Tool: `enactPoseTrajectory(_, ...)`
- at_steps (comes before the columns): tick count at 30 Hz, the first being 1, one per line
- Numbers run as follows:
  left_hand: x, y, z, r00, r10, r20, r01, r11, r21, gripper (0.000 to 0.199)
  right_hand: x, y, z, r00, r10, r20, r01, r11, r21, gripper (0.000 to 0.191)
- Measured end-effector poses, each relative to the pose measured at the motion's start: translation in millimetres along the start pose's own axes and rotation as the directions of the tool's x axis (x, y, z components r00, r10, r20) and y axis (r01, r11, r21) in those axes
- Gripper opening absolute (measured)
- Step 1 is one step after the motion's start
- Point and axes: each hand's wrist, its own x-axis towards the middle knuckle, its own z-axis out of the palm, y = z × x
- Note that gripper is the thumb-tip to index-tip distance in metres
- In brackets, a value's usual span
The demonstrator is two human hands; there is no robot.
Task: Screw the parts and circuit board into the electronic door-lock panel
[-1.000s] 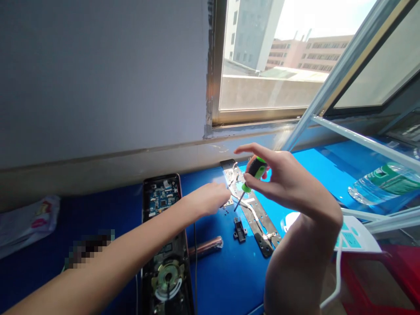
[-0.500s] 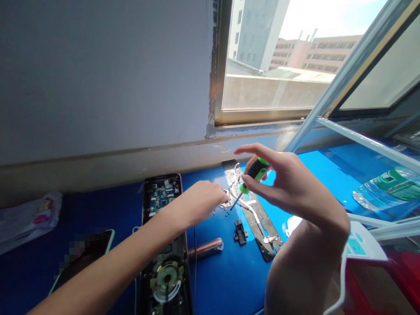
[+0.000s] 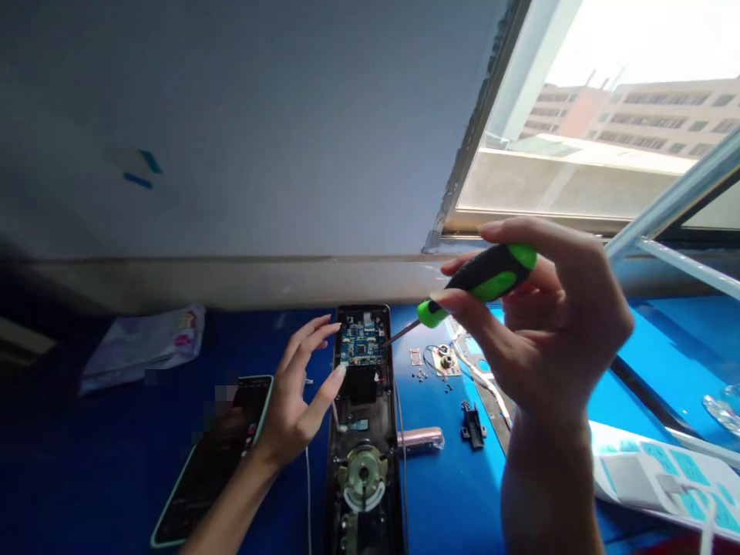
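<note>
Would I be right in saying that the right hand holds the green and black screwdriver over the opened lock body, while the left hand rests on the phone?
Not quite. In the head view the left hand is not on the phone; it lies beside it, with a fingertip touching the left edge of the opened lock body. The right hand does hold the green and black screwdriver over it.

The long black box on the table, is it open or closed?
Open. The long black box has no cover on: its blue circuit board and round metal part show.
</note>
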Motion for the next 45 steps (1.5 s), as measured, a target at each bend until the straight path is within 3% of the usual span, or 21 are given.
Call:
enactPoseTrajectory(4, -19.0, -5.6, 4.9, 0.991, -0.122, 0.047, 0.128, 0.977, -0.168, 0.045, -9.7, -3.2, 28.9, 0.997, -0.03, 0.066, 0.029, 1.0, 0.006, 0.048)
enactPoseTrajectory(7, -24.0, -1.1, 7.2, 0.981, -0.174, 0.091, 0.188, 0.965, -0.183, 0.045, -15.9, -3.6, 42.2, 0.986, -0.014, 0.168, 0.016, 1.0, -0.011, 0.045)
enactPoseTrajectory(12, -23.2, 6.0, 6.3, 0.972, -0.196, 0.133, 0.218, 0.959, -0.181, 0.043, -22.7, -0.5, 54.5, 0.975, -0.06, 0.212, 0.064, 0.998, -0.015, 0.048)
enactPoseTrajectory(21, -23.9, 7.0, 8.0, 0.977, -0.185, 0.108, 0.202, 0.964, -0.176, 0.036, -26.4, -3.7, 59.6, 0.981, -0.081, 0.175, 0.088, 0.996, -0.034, 0.057)
enactPoseTrajectory(28, -22.5, 5.8, 8.7, 0.978, -0.177, 0.108, 0.196, 0.961, -0.198, 0.035, -27.9, -4.7, 64.5, 0.986, -0.109, 0.128, 0.127, 0.981, -0.146, 0.046)
enactPoseTrajectory(32, -23.4, 4.2, 11.5, 0.978, -0.18, 0.105, 0.202, 0.939, -0.278, 0.035, -27.0, -10.8, 64.3, 0.973, -0.166, 0.163, 0.202, 0.952, -0.231, 0.031)
enactPoseTrajectory(38, -24.4, 4.7, 16.5, 0.979, -0.196, 0.062, 0.205, 0.903, -0.378, 0.038, -22.2, -25.9, 62.3, 0.981, -0.092, 0.171, 0.165, 0.857, -0.487, 0.023)
enactPoseTrajectory(45, -22.1, 4.7, 17.1, 0.982, -0.18, 0.056, 0.188, 0.91, -0.37, 0.037, -39.0, -24.5, 50.6, 0.985, -0.102, 0.137, 0.153, 0.884, -0.442, 0.022)
